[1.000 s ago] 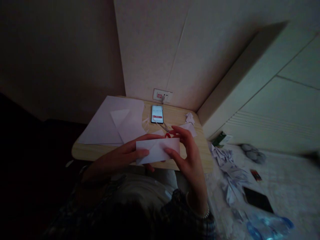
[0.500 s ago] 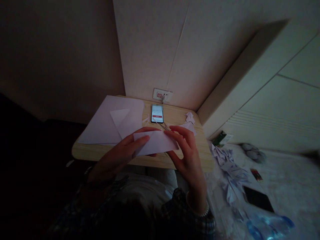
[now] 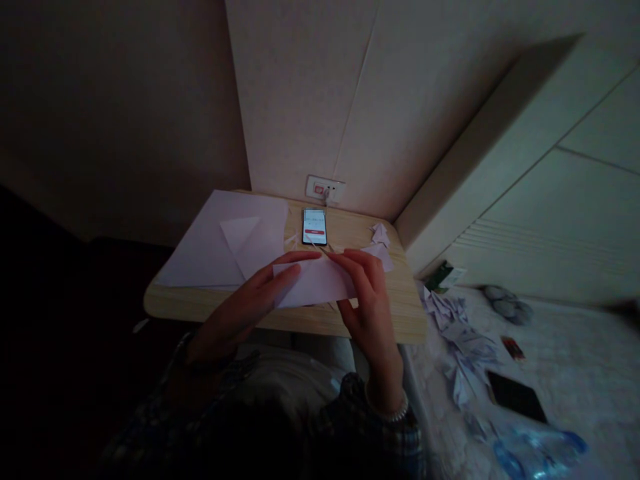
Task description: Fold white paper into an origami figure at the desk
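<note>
A folded sheet of white paper [image 3: 317, 283] is held above the front part of the small wooden table. My left hand [image 3: 267, 280] grips its left end, thumb on the near face and fingers behind the top edge. Around the right end, my right hand [image 3: 367, 283] has its fingers over the top edge and its thumb low down, partly hidden. Behind the paper, scissors [image 3: 327, 250] lie on the table, mostly covered. A folded white paper triangle [image 3: 383, 257] lies just past my right hand.
The wooden table [image 3: 405, 313] carries large white sheets [image 3: 195, 253], a lit phone [image 3: 315, 227] and a small folded paper figure [image 3: 380, 235]. A wall socket [image 3: 325, 190] is behind. On the bed at right lie several folded papers [image 3: 465, 340], a dark tablet-like object [image 3: 517, 397] and blue-clear plastic [image 3: 540, 453].
My right hand has shifted left along the paper, and its fingers now lie closer to the top edge. The paper has tilted and moved slightly.
</note>
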Demonstrator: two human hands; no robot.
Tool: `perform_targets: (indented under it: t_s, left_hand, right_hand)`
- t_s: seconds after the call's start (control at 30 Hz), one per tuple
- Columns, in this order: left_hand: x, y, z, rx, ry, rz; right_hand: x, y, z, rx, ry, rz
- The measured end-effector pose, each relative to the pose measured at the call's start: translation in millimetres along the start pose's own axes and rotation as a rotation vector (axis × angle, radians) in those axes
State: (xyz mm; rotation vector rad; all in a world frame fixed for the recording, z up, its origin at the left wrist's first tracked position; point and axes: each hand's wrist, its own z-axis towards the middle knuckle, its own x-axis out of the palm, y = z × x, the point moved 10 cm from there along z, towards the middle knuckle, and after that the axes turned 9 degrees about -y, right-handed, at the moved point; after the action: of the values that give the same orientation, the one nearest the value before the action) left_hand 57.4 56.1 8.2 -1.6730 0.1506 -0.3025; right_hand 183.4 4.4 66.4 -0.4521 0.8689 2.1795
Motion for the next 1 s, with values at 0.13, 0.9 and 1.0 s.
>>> perform_targets:
  t_s: [0.13, 0.9, 1.0]
  left_hand:
    - [2.1, -2, 1, 0.068, 0.028, 0.03]
    - [6.0, -13, -1, 0.073, -0.004, 0.096]
    - [3.8, -20, -2, 0.132, -0.065, 0.13]
  right_hand:
    - [-1, -2, -1, 0.042, -0.057, 0.014]
    - [2, 1, 2, 0.128, -0.074, 0.192]
    - [1, 0, 1, 0.118, -0.09, 0.121]
